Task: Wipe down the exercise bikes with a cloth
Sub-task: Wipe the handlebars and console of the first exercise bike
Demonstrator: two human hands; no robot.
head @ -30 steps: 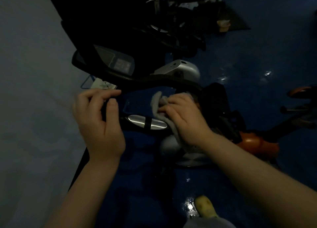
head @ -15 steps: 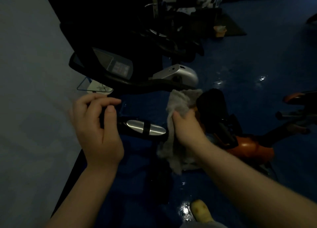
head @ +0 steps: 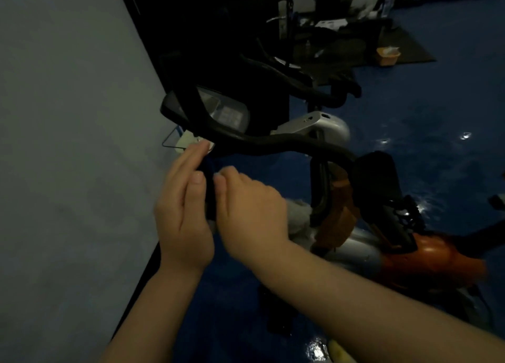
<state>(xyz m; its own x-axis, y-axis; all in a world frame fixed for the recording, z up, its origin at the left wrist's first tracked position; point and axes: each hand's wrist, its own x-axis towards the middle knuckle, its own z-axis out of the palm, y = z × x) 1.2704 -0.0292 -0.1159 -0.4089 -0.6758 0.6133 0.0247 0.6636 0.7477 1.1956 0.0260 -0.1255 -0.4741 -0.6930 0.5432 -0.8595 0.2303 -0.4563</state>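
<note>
An exercise bike with an orange frame, a black seat and a dim console stands beside the wall. Its black handlebar curves toward me and ends in a grip that runs down between my two hands. My left hand holds the grip from the left, fingers straight, thumb alongside it. My right hand presses on the grip from the right. The grey cloth bunches out from under its palm. The grip's silver pad is hidden by my hands.
A pale wall fills the left side. The floor is glossy blue. A second bike's silver housing and more dark equipment stand behind. A small orange box sits on a dark mat at the far right.
My right hand with the cloth has moved left along the grip to meet my left hand, covering the silver pad. My left fingers have straightened. My view has shifted closer.
</note>
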